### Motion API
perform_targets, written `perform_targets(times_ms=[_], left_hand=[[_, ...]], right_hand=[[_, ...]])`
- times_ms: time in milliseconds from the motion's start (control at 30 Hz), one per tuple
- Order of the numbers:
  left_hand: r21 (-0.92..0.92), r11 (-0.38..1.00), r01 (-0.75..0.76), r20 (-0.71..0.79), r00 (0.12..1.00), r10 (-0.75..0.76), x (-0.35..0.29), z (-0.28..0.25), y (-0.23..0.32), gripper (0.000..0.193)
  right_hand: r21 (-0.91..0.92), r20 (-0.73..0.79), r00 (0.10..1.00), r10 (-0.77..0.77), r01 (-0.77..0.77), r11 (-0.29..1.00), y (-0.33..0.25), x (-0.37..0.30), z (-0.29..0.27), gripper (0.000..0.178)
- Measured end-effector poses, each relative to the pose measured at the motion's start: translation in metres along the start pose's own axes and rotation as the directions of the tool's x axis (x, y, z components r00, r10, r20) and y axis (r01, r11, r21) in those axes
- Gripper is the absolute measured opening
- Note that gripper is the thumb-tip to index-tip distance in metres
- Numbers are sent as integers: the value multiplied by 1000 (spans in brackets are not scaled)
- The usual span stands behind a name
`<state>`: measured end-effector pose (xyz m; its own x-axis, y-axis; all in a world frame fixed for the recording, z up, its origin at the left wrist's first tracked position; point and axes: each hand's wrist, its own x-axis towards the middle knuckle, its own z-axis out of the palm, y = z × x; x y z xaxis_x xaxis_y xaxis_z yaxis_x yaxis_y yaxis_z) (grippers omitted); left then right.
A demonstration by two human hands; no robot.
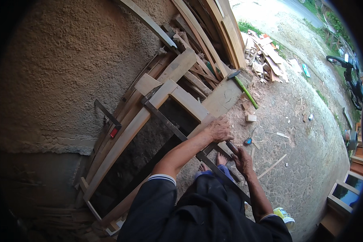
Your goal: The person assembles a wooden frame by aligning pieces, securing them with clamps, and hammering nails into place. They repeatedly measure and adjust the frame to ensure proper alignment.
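A long wooden frame (127,136) leans at a slant in front of me, with a dark metal bar clamp (168,124) lying across its upper end. My left hand (218,129) bends its fingers over the frame's right side, close to the clamp's near jaw. Just below it, my right hand (243,161) is wrapped round the clamp handle (231,147). The clamp's bar runs under my left forearm and on toward my right forearm. My left palm and fingertips are hidden.
A hammer (246,92) with a green handle rests on a plank (223,96) at the frame's far side. Boards lean against a rough wall (68,72) on the left. Scrap wood (267,56) is heaped farther off. A small wood block (251,118) lies on the floor; a motorcycle (353,78) stands far right.
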<state>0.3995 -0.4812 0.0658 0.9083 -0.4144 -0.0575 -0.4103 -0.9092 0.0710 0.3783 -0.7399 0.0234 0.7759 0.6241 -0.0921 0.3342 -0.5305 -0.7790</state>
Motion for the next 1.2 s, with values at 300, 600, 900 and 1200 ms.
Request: perform_targets(times_ms=[300, 600, 900, 1200], left_hand=[[-153, 988, 6, 225, 974, 29, 15, 26, -15, 71], [-167, 984, 56, 214, 977, -19, 12, 23, -13, 69], [-253, 963, 94, 235, 971, -33, 10, 20, -15, 68], [-239, 968, 74, -281, 949, -142, -30, 8, -63, 38]], right_hand=[[-150, 20, 994, -110, 111, 982, 0, 12, 7, 40], [398, 539, 826, 168, -425, 813, 9, 38, -22, 46], [-72, 304, 949, 79, -60, 996, -13, 45, -4, 49], [-160, 365, 918, 153, -101, 982, -20, 46, -11, 57]])
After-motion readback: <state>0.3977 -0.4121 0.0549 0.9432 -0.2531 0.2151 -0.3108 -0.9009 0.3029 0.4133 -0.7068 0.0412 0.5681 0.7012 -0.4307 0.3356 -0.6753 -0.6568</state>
